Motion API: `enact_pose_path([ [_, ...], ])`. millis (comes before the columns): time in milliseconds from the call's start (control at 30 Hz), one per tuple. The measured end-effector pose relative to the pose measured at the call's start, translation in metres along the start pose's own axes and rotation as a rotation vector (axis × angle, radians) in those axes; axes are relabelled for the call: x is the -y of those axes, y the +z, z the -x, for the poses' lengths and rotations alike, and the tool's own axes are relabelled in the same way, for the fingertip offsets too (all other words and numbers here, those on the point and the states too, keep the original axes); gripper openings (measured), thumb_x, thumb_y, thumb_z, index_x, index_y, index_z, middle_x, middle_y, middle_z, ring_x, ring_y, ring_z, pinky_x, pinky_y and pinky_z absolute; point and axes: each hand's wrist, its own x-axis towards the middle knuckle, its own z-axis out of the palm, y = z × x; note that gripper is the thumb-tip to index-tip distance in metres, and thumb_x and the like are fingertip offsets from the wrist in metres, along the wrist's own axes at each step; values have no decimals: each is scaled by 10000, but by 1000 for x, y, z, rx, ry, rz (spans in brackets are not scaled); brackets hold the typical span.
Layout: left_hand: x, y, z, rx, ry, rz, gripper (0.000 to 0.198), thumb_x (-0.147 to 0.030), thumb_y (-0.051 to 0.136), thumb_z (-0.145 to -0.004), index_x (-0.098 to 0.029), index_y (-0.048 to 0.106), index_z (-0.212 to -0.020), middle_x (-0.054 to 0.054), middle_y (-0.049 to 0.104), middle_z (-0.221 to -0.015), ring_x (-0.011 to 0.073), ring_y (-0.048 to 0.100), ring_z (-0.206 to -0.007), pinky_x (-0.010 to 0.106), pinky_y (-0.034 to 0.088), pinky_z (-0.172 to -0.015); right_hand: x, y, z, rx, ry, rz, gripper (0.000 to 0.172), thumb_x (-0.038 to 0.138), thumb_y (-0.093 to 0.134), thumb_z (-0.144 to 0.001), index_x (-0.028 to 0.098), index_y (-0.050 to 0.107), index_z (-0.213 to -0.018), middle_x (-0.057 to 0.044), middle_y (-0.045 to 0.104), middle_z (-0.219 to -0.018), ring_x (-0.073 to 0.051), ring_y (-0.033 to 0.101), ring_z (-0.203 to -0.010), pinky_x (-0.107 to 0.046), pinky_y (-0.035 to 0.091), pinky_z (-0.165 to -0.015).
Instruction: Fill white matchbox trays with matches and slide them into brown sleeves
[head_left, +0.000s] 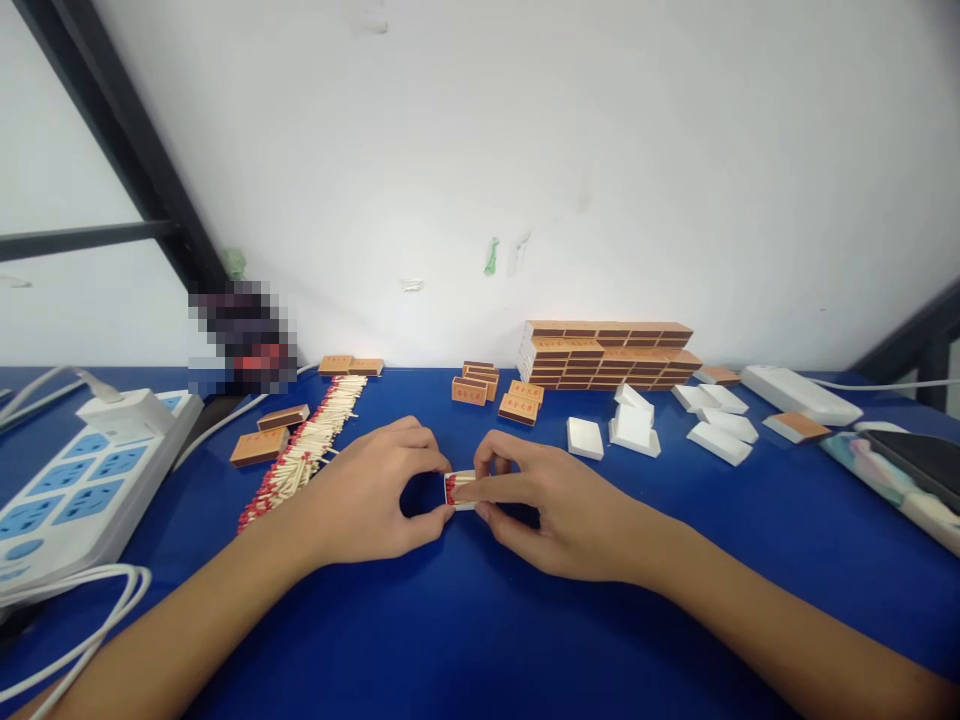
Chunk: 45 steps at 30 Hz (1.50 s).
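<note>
A small white matchbox tray (459, 490) filled with red-tipped matches lies on the blue table (465, 620), held between both hands. My left hand (379, 495) pinches its left end with thumb and fingers. My right hand (544, 510) grips the right end, with the index finger lying along the top of the matches. A long heap of loose matches (307, 450) lies just left of my left hand.
Brown matchbox sleeves (259, 445) lie left of the heap, and more of them (517, 405) in the middle. A stacked wall of boxes (607, 355) stands at the back. White empty trays (634, 430) lie to the right. A power strip (82, 480) and cables sit at far left, a phone (922, 460) at far right.
</note>
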Motion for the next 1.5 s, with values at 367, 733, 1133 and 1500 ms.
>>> enact_pose_path([
  [367,-1,0,0,8,-28,-19,178,-313,682,-913,-227,783,-1031,61,716,-987,246,654,-994,421,540,-956,-6,1,1,-11,23,-6,366,107,562,-968,268,768,-1224,-45,627,-1058,-122,584,-736,-284,484,-676],
  [733,-1,-1,1,6,-28,-34,210,-315,686,-909,-215,783,-1066,69,718,-999,257,655,-1012,432,544,-962,-9,-1,-1,-27,92,13,178,176,584,-993,224,745,-1052,-39,627,-1007,-125,585,-740,-281,473,-656],
  [1133,-1,-2,2,15,-36,-42,207,-340,709,-898,-223,792,-1047,69,720,-1013,257,654,-1022,431,536,-967,-71,-16,0,-334,337,517,302,395,644,-962,156,716,-1132,-165,700,-1056,-367,576,-1094,-548,482,-963],
  [1500,0,7,1,-25,-32,-3,222,-381,737,-893,-220,782,-1039,69,725,-1023,259,646,-1017,418,551,-889,-72,-15,0,-225,377,295,269,469,698,-895,214,643,-962,-108,685,-1003,-320,562,-1048,-485,483,-916],
])
